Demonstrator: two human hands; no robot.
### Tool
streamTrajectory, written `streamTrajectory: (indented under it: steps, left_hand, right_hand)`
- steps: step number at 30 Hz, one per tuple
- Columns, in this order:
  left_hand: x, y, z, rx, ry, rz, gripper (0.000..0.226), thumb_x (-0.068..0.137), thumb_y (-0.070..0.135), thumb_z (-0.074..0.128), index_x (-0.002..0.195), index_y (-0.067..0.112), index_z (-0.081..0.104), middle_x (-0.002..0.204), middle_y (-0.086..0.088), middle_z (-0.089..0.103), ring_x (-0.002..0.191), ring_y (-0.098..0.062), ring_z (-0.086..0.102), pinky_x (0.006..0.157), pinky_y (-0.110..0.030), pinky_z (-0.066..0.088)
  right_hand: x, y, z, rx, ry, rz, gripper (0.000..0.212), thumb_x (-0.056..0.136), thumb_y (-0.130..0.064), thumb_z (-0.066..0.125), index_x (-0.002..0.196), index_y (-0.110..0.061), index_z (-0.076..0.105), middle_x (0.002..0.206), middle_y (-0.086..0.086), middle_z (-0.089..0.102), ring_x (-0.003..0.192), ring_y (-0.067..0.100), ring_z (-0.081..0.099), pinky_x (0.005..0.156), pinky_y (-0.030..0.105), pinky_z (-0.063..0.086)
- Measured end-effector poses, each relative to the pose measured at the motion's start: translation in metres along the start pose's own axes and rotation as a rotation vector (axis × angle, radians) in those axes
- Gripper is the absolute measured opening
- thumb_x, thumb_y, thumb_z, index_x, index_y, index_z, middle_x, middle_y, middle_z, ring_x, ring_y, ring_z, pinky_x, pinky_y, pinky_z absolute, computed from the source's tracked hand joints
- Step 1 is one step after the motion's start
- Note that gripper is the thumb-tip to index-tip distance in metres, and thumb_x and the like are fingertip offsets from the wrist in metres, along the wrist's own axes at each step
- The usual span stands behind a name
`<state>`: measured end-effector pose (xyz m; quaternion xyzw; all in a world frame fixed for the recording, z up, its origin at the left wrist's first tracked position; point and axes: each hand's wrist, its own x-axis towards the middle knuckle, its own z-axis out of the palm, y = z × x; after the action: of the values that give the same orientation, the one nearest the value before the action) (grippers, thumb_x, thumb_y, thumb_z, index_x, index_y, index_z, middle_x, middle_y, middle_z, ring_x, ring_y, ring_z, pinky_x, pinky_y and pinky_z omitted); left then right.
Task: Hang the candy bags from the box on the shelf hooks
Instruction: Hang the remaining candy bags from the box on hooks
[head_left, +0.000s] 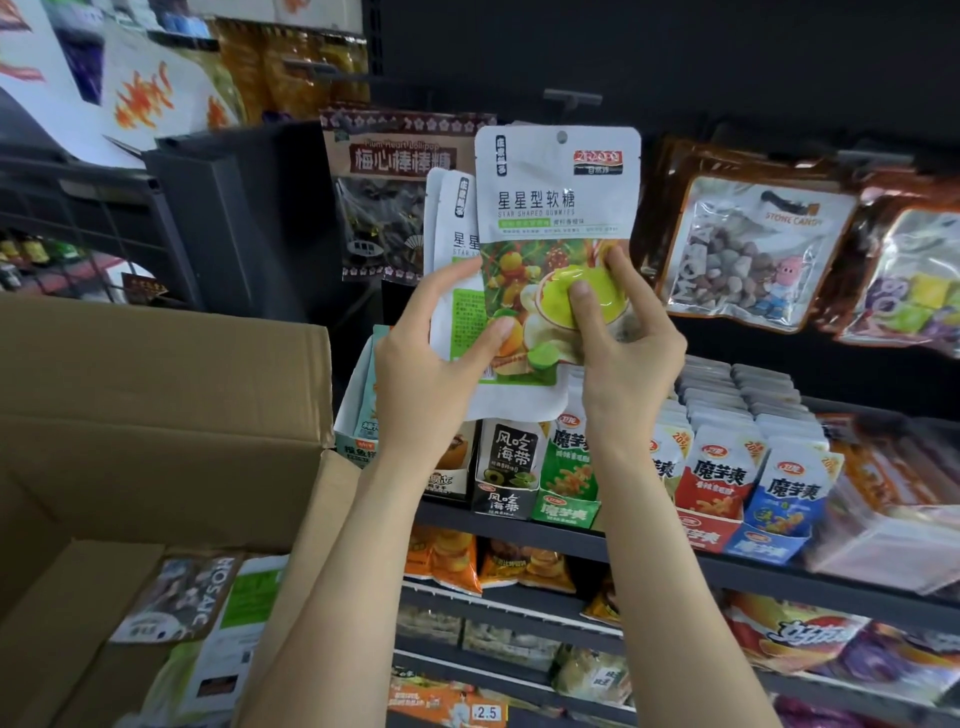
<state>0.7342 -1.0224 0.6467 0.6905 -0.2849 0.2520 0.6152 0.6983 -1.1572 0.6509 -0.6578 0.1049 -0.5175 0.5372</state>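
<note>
My left hand (431, 358) grips a small stack of white star-shaped gummy bags (454, 270), thumb across their lower front. My right hand (618, 332) pinches the front gummy bag (556, 208) at its lower right, fingertips (579, 293) pressed on the yellow-green print. That bag stands upright at centre frame, its hang hole just below a dark shelf hook (571, 98). Left of it hangs a plum lollipop bag (395, 208); to the right, a clear stone candy bag (753, 249). The open cardboard box (156, 395) fills the lower left, with more bags inside. Boxed snack packs (727, 467) line the shelf beneath my hands.
</note>
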Motion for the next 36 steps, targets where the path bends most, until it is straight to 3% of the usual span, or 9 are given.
streamTrajectory:
  steps: [9,12,15,18,24,27,29,32,36]
  left_hand:
    - [0.002,-0.003,0.000,0.010,-0.063,-0.067,0.044,0.083,0.031,0.073,0.125,0.025,0.058,0.124,0.019,0.057,0.123,0.004,0.047,0.102,-0.007,0.033]
    - [0.020,-0.012,0.006,0.048,-0.113,-0.118,0.045,0.084,0.028,0.074,0.126,0.024,0.059,0.128,0.013,0.059,0.125,-0.005,0.048,0.107,-0.020,0.035]
    - [0.035,-0.022,0.013,0.168,-0.168,-0.153,0.045,0.086,0.028,0.071,0.128,0.026,0.058,0.129,0.009,0.060,0.119,-0.004,0.053,0.099,-0.018,0.037]
    - [0.029,-0.026,0.005,0.223,-0.128,-0.167,0.041,0.088,0.025,0.069,0.127,0.026,0.059,0.118,0.006,0.064,0.080,0.015,0.058,0.074,-0.006,0.039]
    - [-0.005,-0.042,-0.041,0.096,0.041,-0.140,0.041,0.085,0.022,0.072,0.125,0.022,0.060,0.128,0.014,0.060,0.110,0.016,0.052,0.097,-0.017,0.045]
    - [-0.008,-0.040,-0.050,-0.039,0.128,-0.147,0.041,0.083,0.019,0.074,0.122,0.023,0.058,0.126,0.014,0.060,0.123,-0.009,0.053,0.104,-0.042,0.044]
    - [-0.008,-0.038,-0.050,-0.096,0.161,-0.159,0.047,0.081,0.022,0.077,0.123,0.027,0.055,0.129,0.008,0.059,0.124,-0.016,0.053,0.101,-0.050,0.045]
    - [-0.012,-0.034,-0.045,-0.157,0.161,-0.197,0.055,0.077,0.032,0.079,0.125,0.033,0.053,0.131,0.011,0.056,0.126,-0.018,0.051,0.101,-0.053,0.044]
    - [-0.018,-0.029,-0.037,-0.142,0.127,-0.203,0.052,0.082,0.031,0.074,0.129,0.029,0.051,0.129,0.020,0.054,0.128,-0.006,0.046,0.106,-0.042,0.042]
  right_hand:
    - [0.000,0.008,-0.002,-0.122,-0.013,-0.010,0.041,0.091,-0.031,0.067,0.130,-0.023,0.060,0.079,-0.011,0.051,0.062,0.009,0.044,0.062,0.015,0.037]
    - [0.014,0.009,0.000,-0.360,-0.057,-0.093,0.043,0.093,-0.034,0.062,0.135,-0.023,0.057,0.104,-0.007,0.048,0.079,-0.015,0.049,0.069,0.003,0.035]
    - [0.034,0.013,0.009,-0.685,-0.207,-0.172,0.047,0.098,-0.038,0.053,0.143,-0.037,0.042,0.110,0.001,0.039,0.066,0.002,0.044,0.065,0.019,0.036]
    - [0.057,0.014,0.021,-0.845,-0.271,-0.156,0.048,0.100,-0.037,0.047,0.147,-0.036,0.037,0.119,0.009,0.040,0.075,0.026,0.054,0.068,0.031,0.038]
    - [0.052,0.012,0.024,-1.071,-0.324,-0.128,0.051,0.102,-0.041,0.037,0.151,-0.031,0.026,0.146,0.020,0.029,0.122,0.040,0.045,0.080,0.041,0.043]
    - [0.009,-0.003,0.011,-0.733,-0.194,-0.176,0.049,0.099,-0.043,0.045,0.145,-0.025,0.041,0.145,0.010,0.036,0.129,0.028,0.038,0.084,0.032,0.041]
    - [-0.017,-0.011,0.012,-0.377,-0.352,-0.056,0.055,0.093,-0.050,0.053,0.141,-0.025,0.043,0.138,0.000,0.044,0.125,0.014,0.044,0.089,0.024,0.039]
    - [-0.039,-0.015,0.019,-0.065,-0.590,0.220,0.063,0.083,-0.044,0.067,0.138,-0.024,0.043,0.120,-0.014,0.059,0.102,-0.010,0.056,0.083,0.011,0.045]
    - [-0.045,-0.007,0.018,0.008,-0.527,0.158,0.029,0.090,-0.019,0.067,0.116,-0.022,0.054,0.100,-0.017,0.065,0.089,-0.009,0.062,0.074,0.011,0.048]
